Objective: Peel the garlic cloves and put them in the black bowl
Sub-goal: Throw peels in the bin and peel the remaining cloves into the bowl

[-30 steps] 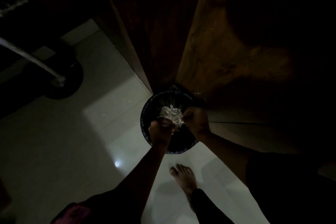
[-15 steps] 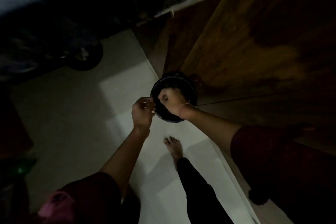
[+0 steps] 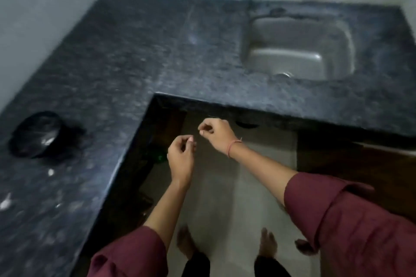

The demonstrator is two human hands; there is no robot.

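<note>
The black bowl (image 3: 37, 135) stands on the left arm of the dark granite counter (image 3: 146, 51); the blur hides what is in it. A few small white bits (image 3: 51, 172) lie on the counter in front of it; I cannot tell whether they are cloves or peel. My left hand (image 3: 181, 155) and my right hand (image 3: 216, 132) hover close together over the floor, in the inner corner of the counter and well to the right of the bowl. Both have their fingers curled and pinched, with nothing visible in them.
A steel sink (image 3: 292, 29) is set into the counter at the back right. Dark wooden cabinet fronts (image 3: 351, 171) run below the counter. A small green object (image 3: 160, 157) sits low in the shadow under the corner. My bare feet stand on pale floor tiles (image 3: 225, 198).
The view has swung up from a dark bin on the floor to the counter top. My hands have left the bin, which held white peel, and now hang free in the air.
</note>
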